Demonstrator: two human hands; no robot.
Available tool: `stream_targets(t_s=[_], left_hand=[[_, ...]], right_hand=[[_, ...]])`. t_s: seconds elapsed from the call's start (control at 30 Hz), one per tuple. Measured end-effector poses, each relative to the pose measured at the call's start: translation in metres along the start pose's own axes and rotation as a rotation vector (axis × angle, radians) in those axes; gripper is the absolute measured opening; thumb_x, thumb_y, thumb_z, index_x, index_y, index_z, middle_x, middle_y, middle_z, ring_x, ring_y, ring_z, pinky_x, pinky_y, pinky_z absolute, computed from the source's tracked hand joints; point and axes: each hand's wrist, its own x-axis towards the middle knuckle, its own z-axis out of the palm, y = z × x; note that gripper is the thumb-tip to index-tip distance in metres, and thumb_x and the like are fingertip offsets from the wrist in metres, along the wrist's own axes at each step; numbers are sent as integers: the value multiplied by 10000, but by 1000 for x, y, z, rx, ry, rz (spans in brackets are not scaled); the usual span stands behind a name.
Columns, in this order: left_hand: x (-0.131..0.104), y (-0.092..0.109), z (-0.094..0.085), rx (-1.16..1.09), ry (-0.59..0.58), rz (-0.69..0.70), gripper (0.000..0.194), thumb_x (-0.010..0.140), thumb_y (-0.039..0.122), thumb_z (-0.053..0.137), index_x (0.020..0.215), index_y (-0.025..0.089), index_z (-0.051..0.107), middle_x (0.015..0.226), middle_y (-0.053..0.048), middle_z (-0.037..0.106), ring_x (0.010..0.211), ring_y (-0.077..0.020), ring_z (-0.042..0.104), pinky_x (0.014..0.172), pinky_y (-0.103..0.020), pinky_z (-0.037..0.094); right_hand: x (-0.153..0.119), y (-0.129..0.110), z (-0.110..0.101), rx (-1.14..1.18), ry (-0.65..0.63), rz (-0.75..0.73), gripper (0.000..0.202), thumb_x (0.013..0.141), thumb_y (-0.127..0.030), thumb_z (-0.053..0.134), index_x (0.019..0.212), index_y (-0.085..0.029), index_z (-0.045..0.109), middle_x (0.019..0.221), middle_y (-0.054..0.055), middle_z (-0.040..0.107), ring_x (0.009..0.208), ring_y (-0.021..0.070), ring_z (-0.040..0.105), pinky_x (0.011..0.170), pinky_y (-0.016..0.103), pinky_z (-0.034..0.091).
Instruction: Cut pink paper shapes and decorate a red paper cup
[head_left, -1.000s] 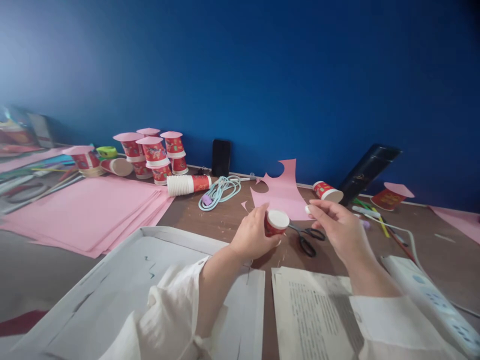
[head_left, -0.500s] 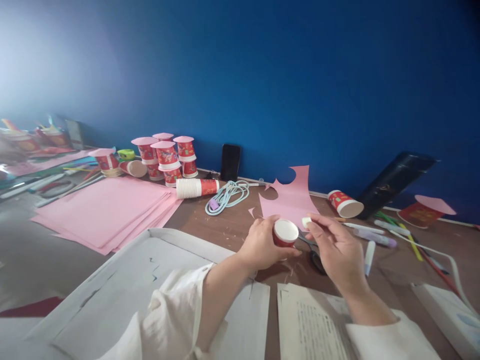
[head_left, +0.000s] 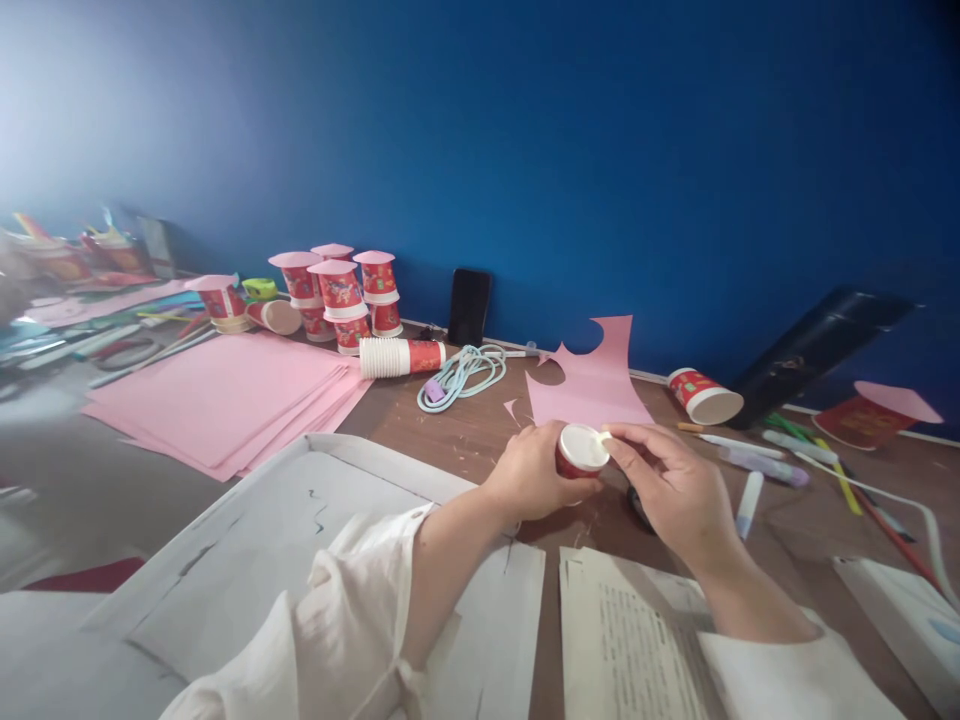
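Note:
My left hand (head_left: 534, 472) is wrapped round a red paper cup (head_left: 581, 462) whose round white end faces up. Between the thumb and fingertips of my right hand (head_left: 671, 490) is a small whitish piece (head_left: 604, 437); it meets the right edge of the cup's white end. What this piece is made of, I cannot tell. Beneath my right hand, part of a black scissors handle (head_left: 637, 508) shows, the rest hidden. Behind both hands lies a pink paper sheet (head_left: 589, 385) with round cut-outs.
Stacked red cups with pink discs (head_left: 341, 290) stand at the wall, beside nested cups (head_left: 401, 357) and a coiled cable (head_left: 465, 378). Pink sheets (head_left: 225, 395), a white box lid (head_left: 247, 560) and printed pages (head_left: 622, 630) lie nearer. Pens (head_left: 765, 467) lie right.
My right hand has brought the small whitish piece left from beside the cup to the rim of its white end. My left hand keeps its hold. The view has shifted slightly.

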Motion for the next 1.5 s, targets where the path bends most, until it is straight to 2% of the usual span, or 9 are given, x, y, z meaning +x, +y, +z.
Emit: stream_targets(t_s=[0.2, 0.37, 0.5, 0.57, 0.7, 0.83, 1.0, 1.27, 1.5], left_hand=[[1, -2, 3, -14, 21, 17, 542, 674, 562, 715, 1080, 233, 571, 1020, -68, 666, 954, -273, 606, 788, -371, 481], [1, -1, 0, -9, 9, 39, 539, 688, 529, 713, 1112, 232, 565, 1061, -73, 664, 964, -270, 607, 800, -372, 482], [1, 1, -2, -12, 4, 35, 541, 689, 532, 713, 1109, 225, 566, 1066, -76, 663, 973, -275, 607, 810, -377, 486], [1, 1, -2, -14, 5, 20, 557, 679, 536, 722, 1116, 226, 567, 1059, -75, 663, 978, -279, 608, 810, -379, 489], [0, 1, -2, -19, 1, 17, 564, 676, 532, 730, 1123, 226, 572, 1047, -76, 665, 975, -280, 611, 804, -373, 491], [0, 2, -1, -18, 5, 11, 580, 675, 544, 725, 1133, 224, 571, 1046, -82, 662, 948, -278, 615, 771, -368, 491], [0, 2, -2, -16, -7, -11, 601, 671, 558, 723, 1141, 218, 567, 1049, -86, 657, 948, -278, 613, 767, -365, 485], [0, 3, -3, -29, 1, 17, 564, 672, 546, 729, 1111, 229, 573, 1042, -64, 664, 950, -271, 618, 786, -364, 483], [-1, 4, -3, -20, -8, 2, 562, 677, 537, 730, 1121, 230, 572, 1065, -73, 665, 974, -275, 611, 801, -367, 484]], right_hand=[[3, -4, -7, 40, 63, 160, 322, 838, -515, 632, 984, -245, 732, 938, 44, 752, 729, 196, 703, 742, 335, 557], [4, -1, -10, -28, -37, 104, 260, 832, -485, 646, 949, -276, 747, 1017, 22, 749, 957, 227, 695, 871, 346, 530], [2, 1, -9, 16, -37, 119, 262, 828, -479, 660, 959, -268, 742, 1025, 36, 740, 941, 228, 693, 853, 350, 541], [1, 3, -9, 124, -39, 194, 300, 813, -484, 682, 1014, -266, 732, 1035, 45, 735, 934, 230, 698, 861, 365, 546], [1, 6, -10, 527, -36, 349, 449, 793, -454, 724, 1211, -308, 648, 1035, 24, 712, 899, 210, 711, 853, 382, 561], [3, 3, -12, 705, -56, 402, 382, 756, -414, 769, 1108, -290, 687, 949, 15, 720, 889, 187, 696, 845, 353, 554], [5, 2, -13, 695, -47, 376, 293, 744, -412, 773, 967, -253, 670, 873, 22, 707, 859, 184, 674, 810, 345, 546], [5, 14, -11, 602, -6, 350, 293, 708, -375, 789, 924, -241, 643, 863, 14, 657, 800, 162, 614, 697, 272, 507], [4, 16, -10, 559, -25, 351, 299, 714, -388, 784, 935, -241, 648, 885, 28, 670, 812, 181, 625, 709, 305, 519]])
